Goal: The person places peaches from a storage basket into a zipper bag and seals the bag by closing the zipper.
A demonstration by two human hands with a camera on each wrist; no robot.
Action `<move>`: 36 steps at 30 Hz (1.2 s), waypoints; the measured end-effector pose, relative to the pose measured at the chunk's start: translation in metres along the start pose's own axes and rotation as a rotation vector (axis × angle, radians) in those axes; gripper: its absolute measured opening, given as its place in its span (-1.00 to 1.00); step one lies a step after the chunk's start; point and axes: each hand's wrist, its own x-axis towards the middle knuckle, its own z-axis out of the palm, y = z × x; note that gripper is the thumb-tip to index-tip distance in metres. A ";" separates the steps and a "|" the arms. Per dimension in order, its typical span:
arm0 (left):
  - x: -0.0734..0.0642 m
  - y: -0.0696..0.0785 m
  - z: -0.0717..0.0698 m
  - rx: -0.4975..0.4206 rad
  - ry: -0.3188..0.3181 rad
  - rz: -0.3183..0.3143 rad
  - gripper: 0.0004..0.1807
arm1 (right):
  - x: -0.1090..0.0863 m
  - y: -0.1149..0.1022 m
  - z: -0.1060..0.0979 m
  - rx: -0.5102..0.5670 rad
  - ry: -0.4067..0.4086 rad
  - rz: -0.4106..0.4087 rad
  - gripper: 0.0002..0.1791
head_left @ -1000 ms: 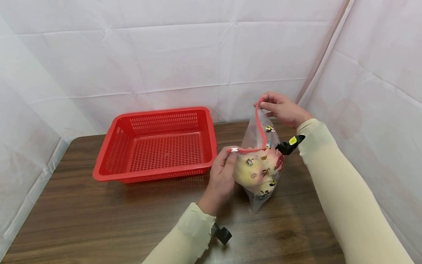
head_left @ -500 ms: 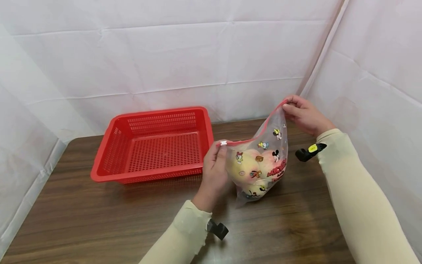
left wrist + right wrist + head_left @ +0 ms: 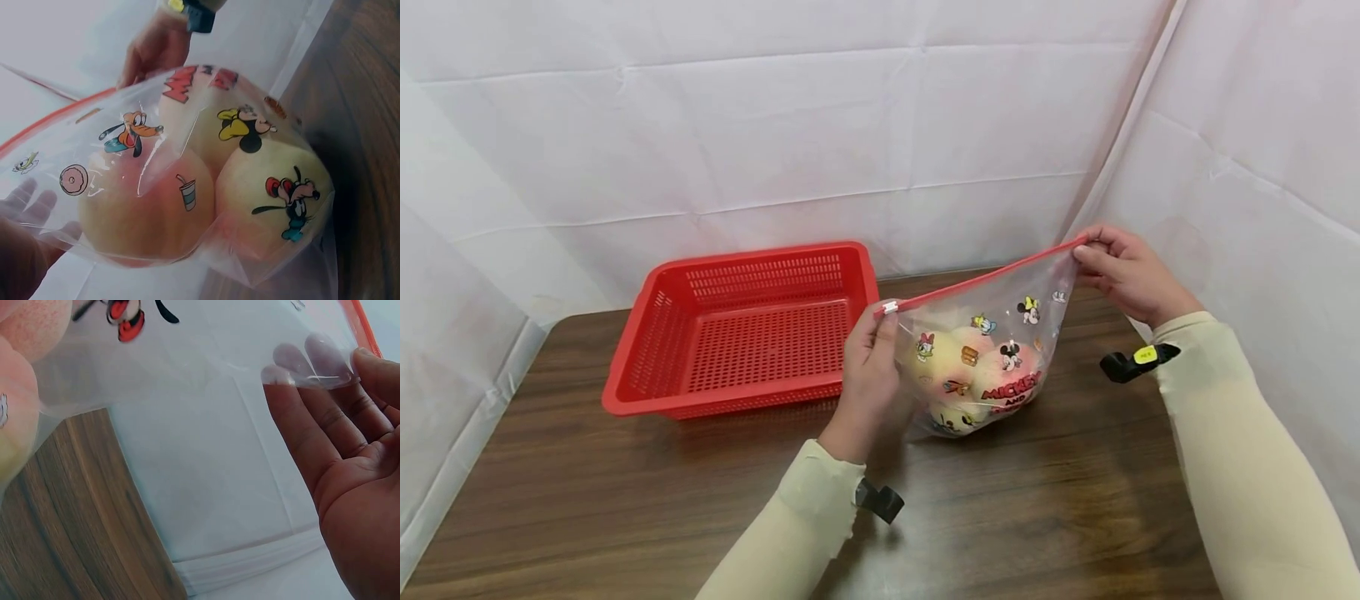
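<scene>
A clear zip bag [image 3: 1041,321] with a red top edge and cartoon prints holds several round yellow-pink fruits [image 3: 147,215] that look like peaches. My left hand [image 3: 871,367] pinches the bag's top left corner beside the white slider [image 3: 890,307]. At the top right corner, my right hand [image 3: 1131,275] pinches the red edge between thumb and fingers; in the right wrist view its other fingers [image 3: 319,419] lie partly behind the clear plastic. The red edge runs straight and taut between both hands. The bag's bottom is at the tabletop; whether it touches cannot be told.
A red perforated plastic basket [image 3: 741,396] stands on the dark wooden table [image 3: 625,508] to the left of the bag. White cloth walls [image 3: 775,125] rise behind the table and at both sides. Each wrist wears a black camera mount [image 3: 1138,362].
My right hand has moved right, and my left hand slightly left and up. The bag's red edge, bent and slack before, is now stretched straight. The bag's printed side has turned to face me.
</scene>
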 end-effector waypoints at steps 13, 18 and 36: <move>0.021 0.011 -0.015 0.149 -0.067 -0.084 -0.73 | -0.026 -0.008 -0.005 0.069 -0.086 -0.114 -0.81; 0.036 0.010 -0.016 0.149 -0.128 -0.110 -0.72 | -0.030 -0.006 -0.008 0.079 -0.067 -0.124 -0.81; 0.078 -0.001 -0.023 0.166 -0.179 -0.260 -0.72 | -0.010 0.006 -0.004 0.007 0.204 0.038 -0.83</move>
